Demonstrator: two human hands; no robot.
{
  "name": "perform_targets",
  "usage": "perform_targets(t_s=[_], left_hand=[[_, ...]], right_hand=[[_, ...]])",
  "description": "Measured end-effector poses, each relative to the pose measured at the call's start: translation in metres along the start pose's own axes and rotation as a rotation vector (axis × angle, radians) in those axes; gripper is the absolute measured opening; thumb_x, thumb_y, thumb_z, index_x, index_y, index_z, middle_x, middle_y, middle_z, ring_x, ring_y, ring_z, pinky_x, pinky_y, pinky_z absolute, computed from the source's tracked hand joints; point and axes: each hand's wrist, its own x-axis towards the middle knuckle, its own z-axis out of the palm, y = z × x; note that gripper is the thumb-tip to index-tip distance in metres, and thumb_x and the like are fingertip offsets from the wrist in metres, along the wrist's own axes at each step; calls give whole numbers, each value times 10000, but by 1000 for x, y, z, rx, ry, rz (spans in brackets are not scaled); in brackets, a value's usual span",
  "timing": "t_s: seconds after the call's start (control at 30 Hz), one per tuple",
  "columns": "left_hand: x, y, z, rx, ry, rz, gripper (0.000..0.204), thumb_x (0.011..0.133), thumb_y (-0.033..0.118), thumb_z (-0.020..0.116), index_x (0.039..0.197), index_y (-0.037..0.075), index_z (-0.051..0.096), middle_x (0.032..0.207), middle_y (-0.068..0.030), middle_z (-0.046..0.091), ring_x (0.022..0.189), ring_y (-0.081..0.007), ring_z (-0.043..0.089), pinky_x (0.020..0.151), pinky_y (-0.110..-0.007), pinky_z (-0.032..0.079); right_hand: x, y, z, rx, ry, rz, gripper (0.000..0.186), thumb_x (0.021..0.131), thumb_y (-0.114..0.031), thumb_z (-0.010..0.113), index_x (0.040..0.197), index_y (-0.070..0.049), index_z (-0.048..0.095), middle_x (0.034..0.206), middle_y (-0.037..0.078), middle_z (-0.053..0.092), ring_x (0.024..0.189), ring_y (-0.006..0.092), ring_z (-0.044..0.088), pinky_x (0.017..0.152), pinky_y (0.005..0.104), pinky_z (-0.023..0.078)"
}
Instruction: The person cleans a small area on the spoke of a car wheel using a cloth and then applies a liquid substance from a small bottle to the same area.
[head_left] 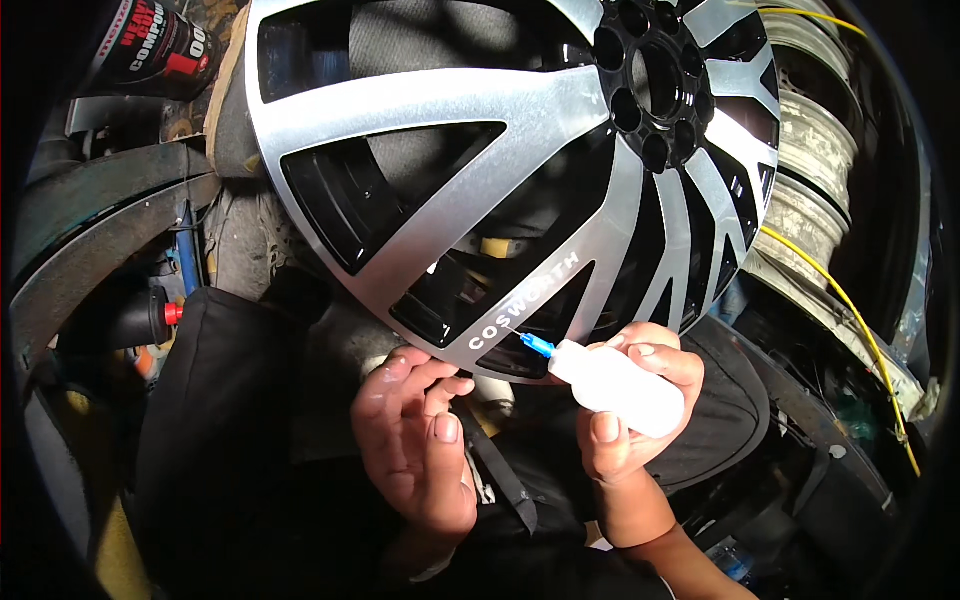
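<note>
A black and silver alloy wheel (470, 190) fills the upper middle, its spoked face toward me and its hub at the upper right. My right hand (650, 380) is closed around a small white squeeze bottle (630, 392). The bottle has a blue needle tip (537, 345), and its thin needle reaches the white lettering (525, 300) on one silver spoke. At the wheel's near edge is my left hand (420, 430), palm turned up, with loosely bent fingers apart. Its fingertips are at the rim, and no object shows in it.
A dark tub with a printed label (150, 50) stands at the upper left. Curved metal pieces (110, 200) lie along the left. Several worn wheels (815, 150) are stacked at the right, with a yellow cable (840, 290) running past them. A black container with a red nozzle (150, 315) sits at left.
</note>
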Motion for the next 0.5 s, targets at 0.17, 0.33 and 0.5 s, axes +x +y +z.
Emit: perform_targets(t_s=[0.17, 0.33, 0.5], left_hand=[[0, 2, 3, 6, -23, -14, 581, 842, 60, 430, 1370, -88, 238, 1347, -264, 428, 961, -255, 553, 903, -384, 448], [1, 3, 1, 23, -46, -15, 609, 826, 63, 435, 1366, -111, 214, 1278, -268, 483, 878, -246, 579, 893, -371, 452], [1, -2, -1, -48, -45, 5, 589, 815, 25, 443, 1359, -83, 247, 1260, -278, 485, 913, -265, 591, 878, -384, 470]], right_hand=[[3, 2, -1, -16, -20, -66, 579, 757, -278, 777, 1124, -5, 422, 1048, 174, 500, 801, 189, 618, 701, 286, 547], [5, 2, -2, -38, -49, -126, 547, 766, -208, 751, 1126, 34, 418, 1047, 202, 512, 793, 194, 631, 678, 278, 558], [5, 2, -1, -42, -32, -125, 547, 766, -213, 754, 1119, 38, 418, 1037, 207, 512, 796, 195, 631, 678, 277, 558]])
